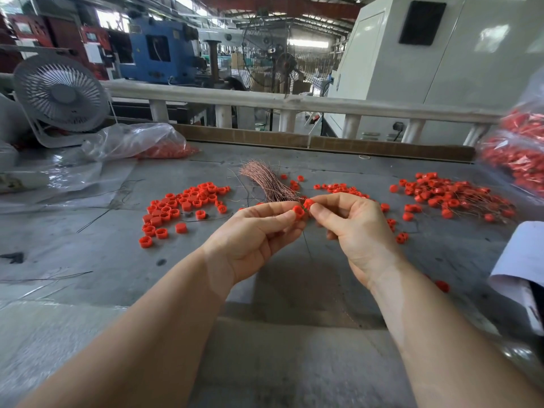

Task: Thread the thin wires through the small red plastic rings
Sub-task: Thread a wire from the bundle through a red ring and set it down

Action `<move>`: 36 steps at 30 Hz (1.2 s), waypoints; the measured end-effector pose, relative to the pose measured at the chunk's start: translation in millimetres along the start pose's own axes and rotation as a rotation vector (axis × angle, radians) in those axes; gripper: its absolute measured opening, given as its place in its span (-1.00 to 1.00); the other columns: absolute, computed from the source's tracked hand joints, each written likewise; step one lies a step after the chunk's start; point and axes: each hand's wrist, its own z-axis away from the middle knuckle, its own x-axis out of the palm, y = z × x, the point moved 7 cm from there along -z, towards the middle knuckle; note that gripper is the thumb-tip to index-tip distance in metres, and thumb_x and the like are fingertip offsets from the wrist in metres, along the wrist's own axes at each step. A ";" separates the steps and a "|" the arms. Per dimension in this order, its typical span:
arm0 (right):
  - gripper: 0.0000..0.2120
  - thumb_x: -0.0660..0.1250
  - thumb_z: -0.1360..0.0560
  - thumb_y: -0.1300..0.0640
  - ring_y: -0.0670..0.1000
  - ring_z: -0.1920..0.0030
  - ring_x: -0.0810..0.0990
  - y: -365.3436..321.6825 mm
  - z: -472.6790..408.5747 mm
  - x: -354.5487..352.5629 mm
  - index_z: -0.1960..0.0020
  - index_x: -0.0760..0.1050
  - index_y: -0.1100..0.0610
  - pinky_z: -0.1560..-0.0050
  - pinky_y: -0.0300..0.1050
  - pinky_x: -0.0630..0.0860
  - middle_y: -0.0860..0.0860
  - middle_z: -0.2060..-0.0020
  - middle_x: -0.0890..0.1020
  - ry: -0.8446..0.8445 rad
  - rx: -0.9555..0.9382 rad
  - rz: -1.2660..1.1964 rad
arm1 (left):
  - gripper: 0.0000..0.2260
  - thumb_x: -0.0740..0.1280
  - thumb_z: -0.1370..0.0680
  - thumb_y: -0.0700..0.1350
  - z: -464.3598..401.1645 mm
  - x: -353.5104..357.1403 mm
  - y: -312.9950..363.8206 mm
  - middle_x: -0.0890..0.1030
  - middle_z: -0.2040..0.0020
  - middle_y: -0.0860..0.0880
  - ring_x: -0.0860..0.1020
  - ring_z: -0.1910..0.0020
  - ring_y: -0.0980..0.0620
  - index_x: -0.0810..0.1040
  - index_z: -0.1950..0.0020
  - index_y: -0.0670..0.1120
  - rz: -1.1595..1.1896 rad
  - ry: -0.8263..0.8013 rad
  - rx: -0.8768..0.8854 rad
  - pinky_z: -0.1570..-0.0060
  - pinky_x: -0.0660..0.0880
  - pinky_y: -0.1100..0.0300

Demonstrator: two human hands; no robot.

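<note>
My left hand [256,234] pinches a small red plastic ring [298,212] between thumb and forefinger above the grey table. My right hand [357,228] pinches a second red ring [308,203] right beside it, the two rings almost touching. A thin wire [307,245] hangs down between my hands. A bundle of thin copper wires [269,181] lies just beyond my fingers. Loose red rings [182,206] are spread to the left. Rings with wires through them [450,195] are piled to the right.
A clear bag holding red rings [141,142] lies at the back left, beside a white desk fan [60,94]. Another bag of red parts [518,151] stands at the right edge. A person's white sleeve [521,260] shows at the right. A cardboard strip [323,141] lines the table's far edge.
</note>
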 end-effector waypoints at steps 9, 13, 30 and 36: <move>-0.82 0.43 -0.40 0.23 -0.11 0.25 0.62 -2.0 0.1 -2.1 0.35 0.60 0.04 0.36 -0.33 0.47 -0.04 0.37 0.67 0.028 0.008 -0.068 | -0.84 0.26 -0.48 -0.36 0.0 -0.8 0.4 0.65 0.30 -0.09 0.61 0.36 0.10 0.61 0.17 -0.21 0.004 0.014 0.001 0.27 0.59 0.29; -0.83 0.44 -0.39 0.24 -0.09 0.25 0.62 -1.9 0.1 -2.2 0.34 0.60 0.05 0.38 -0.33 0.45 -0.02 0.36 0.67 0.024 0.003 -0.080 | -0.82 0.25 -0.49 -0.36 0.2 0.0 0.4 0.66 0.31 -0.08 0.61 0.37 0.11 0.62 0.19 -0.20 0.004 0.005 0.000 0.26 0.59 0.30; -0.77 0.42 -0.39 0.32 -0.22 0.26 0.61 -6.4 -0.3 1.3 0.27 0.63 0.00 0.28 -0.42 0.45 -0.11 0.30 0.69 -0.017 -0.076 -0.062 | -0.86 0.25 -0.50 -0.35 0.6 -0.7 0.9 0.64 0.30 -0.09 0.61 0.35 0.10 0.59 0.11 -0.22 0.002 0.002 -0.001 0.23 0.60 0.29; -0.72 0.41 -0.41 0.31 -0.22 0.25 0.60 -7.3 -0.6 0.5 0.29 0.64 -0.06 0.31 -0.39 0.45 -0.13 0.28 0.69 -0.004 -0.098 -0.023 | -0.87 0.26 -0.49 -0.35 0.5 -2.2 0.8 0.64 0.30 -0.09 0.61 0.35 0.10 0.59 0.11 -0.22 0.010 0.018 0.003 0.23 0.60 0.29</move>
